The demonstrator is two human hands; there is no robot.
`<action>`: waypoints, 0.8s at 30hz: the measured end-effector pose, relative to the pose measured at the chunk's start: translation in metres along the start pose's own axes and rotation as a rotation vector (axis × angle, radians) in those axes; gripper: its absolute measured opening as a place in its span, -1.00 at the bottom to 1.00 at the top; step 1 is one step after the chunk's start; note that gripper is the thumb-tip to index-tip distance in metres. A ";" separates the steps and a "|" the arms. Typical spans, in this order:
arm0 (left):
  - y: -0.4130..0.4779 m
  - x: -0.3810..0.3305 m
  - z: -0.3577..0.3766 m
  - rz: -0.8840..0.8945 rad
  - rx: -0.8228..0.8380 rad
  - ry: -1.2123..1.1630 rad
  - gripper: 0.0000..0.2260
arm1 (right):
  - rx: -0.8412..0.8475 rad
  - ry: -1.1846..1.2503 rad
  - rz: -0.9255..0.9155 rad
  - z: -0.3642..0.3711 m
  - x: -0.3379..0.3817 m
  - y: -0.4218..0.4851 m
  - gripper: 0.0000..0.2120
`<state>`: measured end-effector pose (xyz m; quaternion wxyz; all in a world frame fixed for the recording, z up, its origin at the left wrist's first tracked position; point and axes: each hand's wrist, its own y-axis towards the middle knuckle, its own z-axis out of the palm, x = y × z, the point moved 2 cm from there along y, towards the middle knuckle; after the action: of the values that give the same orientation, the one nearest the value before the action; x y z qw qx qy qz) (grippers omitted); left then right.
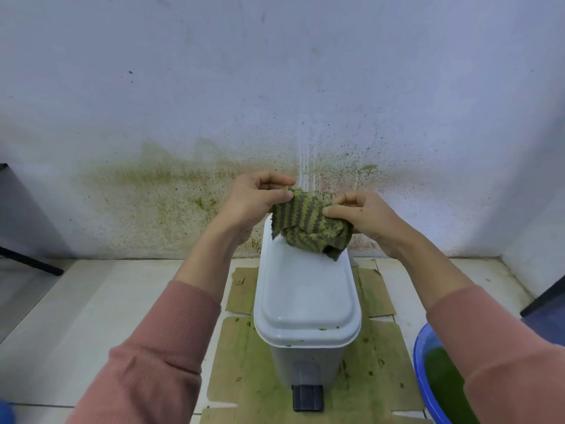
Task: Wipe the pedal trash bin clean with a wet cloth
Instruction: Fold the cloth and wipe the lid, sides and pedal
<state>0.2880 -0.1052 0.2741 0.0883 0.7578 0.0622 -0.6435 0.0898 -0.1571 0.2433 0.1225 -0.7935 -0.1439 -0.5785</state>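
Observation:
A white pedal trash bin [305,304] stands in front of me with its lid down and its dark pedal [307,397] facing me. A few green specks dot the lid's front rim. Above the far end of the lid I hold a green and grey striped cloth [308,224] bunched between both hands. My left hand [253,203] pinches its upper left edge. My right hand [357,218] pinches its right side. The cloth's lower fold hangs down onto or just over the lid's back end.
Green-stained flattened cardboard [241,356] lies under the bin on the tiled floor. A blue basin [428,374] with green water sits at the lower right. The white wall [183,194] behind is spattered green. Dark furniture legs [30,258] stand at the left.

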 end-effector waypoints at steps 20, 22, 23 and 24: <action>-0.006 0.007 -0.019 0.020 0.054 -0.148 -0.81 | 0.214 0.236 -0.071 -0.023 0.003 -0.005 -0.49; -0.006 0.011 -0.021 -0.005 0.052 -0.163 -0.81 | 0.212 0.302 -0.041 -0.025 0.000 -0.004 -0.43; -0.007 0.012 -0.023 -0.012 0.064 -0.173 -0.80 | 0.213 0.305 -0.030 -0.025 -0.001 -0.006 -0.45; -0.009 0.012 -0.025 -0.015 0.088 -0.184 -0.79 | 0.221 0.302 -0.028 -0.026 -0.001 -0.008 -0.49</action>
<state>0.3118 -0.0913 0.2652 0.0558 0.6983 0.0311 -0.7129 0.0633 -0.1596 0.2504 0.2213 -0.6772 -0.1975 -0.6734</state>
